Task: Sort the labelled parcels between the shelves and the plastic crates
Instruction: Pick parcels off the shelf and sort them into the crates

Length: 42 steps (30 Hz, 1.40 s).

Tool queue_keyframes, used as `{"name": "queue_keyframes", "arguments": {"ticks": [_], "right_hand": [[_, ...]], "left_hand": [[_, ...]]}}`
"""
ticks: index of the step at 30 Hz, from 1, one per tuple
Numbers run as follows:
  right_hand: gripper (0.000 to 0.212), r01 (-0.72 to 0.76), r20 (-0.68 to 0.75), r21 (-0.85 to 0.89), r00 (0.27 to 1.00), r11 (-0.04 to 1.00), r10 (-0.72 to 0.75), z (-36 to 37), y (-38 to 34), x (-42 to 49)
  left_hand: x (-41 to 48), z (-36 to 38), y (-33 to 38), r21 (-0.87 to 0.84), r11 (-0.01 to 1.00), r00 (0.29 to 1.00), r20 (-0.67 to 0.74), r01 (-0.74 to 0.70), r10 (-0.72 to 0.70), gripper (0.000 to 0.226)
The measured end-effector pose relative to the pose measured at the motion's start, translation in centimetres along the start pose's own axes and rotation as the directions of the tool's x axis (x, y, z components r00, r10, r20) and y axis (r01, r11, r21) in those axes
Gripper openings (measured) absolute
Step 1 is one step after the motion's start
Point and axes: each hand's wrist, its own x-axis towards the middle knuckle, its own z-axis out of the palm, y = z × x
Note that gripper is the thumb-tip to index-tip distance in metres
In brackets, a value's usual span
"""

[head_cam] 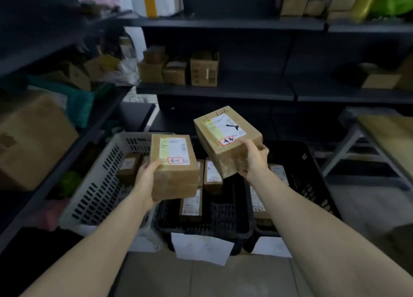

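two slim forearms, bare from the near edge of the picture to the wrists; the left hand [147, 178] and right hand [254, 160] are bare too, fingers slender.

The room is dim. Dark shelves [214, 91] run along the far side, with dark back panels [257, 51] behind them. Another dark rack [73, 149] lines the left. The near floor [234, 279] is pale grey tile with seams. At right a grey metal stand [357, 145] sits on the floor, a tan board [388, 133] against its top.
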Motion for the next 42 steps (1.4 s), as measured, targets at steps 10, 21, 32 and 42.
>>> {"name": "queue_keyframes", "arguments": {"ticks": [10,21,32,42], "right_hand": [[0.109,-0.093,-0.202,-0.014,0.975,0.996,0.089,-5.5,6.4,9.8],[0.106,0.014,-0.237,-0.089,0.971,0.996,-0.035,-4.7,13.2,13.6],[0.094,0.119,-0.229,-0.114,0.963,0.986,-0.142,-6.2,15.0,15.3],[0.096,0.107,-0.221,-0.113,0.967,0.988,-0.13,-6.1,14.4,14.8]], "left_hand": [[9.8,8.2,-11.7,0.17,0.943,0.946,0.103,0.286,-0.306,0.049],[16.1,10.4,-20.1,0.171,0.92,0.911,0.163,0.352,-0.379,0.056],[17.7,12.2,-21.3,0.21,0.915,0.902,0.199,0.344,-0.384,0.04],[19.4,12.3,-22.1,0.14,0.926,0.917,0.146,0.351,-0.37,0.047]]}}
